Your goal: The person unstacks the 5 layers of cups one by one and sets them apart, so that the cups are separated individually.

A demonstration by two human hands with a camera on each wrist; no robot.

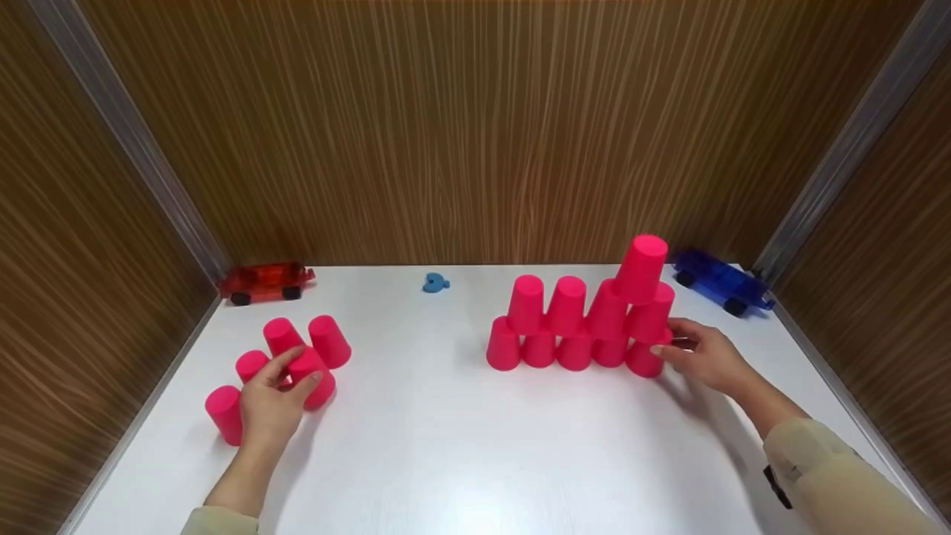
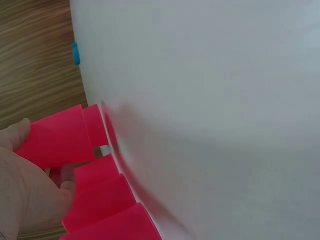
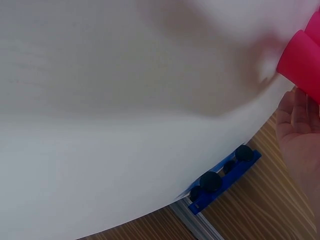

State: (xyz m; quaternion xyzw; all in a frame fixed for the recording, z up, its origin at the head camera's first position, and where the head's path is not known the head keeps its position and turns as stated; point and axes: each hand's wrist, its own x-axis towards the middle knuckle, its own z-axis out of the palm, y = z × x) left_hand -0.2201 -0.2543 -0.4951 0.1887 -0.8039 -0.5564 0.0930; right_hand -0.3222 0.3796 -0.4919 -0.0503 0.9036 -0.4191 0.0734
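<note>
At the left of the table, my left hand pinches a pink cup between thumb and fingers. In the left wrist view, that cup appears raised slightly, its rim short of the tabletop. Around it stand several upside-down pink cups, among them one behind and one beside the wrist. On the right is a tiered stack of upside-down pink cups, with a single cup on top. My right hand holds the side of the bottom right cup, thumb in front; the far fingers are partly hidden.
A red toy car sits at the back left, a blue toy car at the back right. Against the back lies a small blue piece. Wood-patterned walls enclose the white table at the back and sides.
</note>
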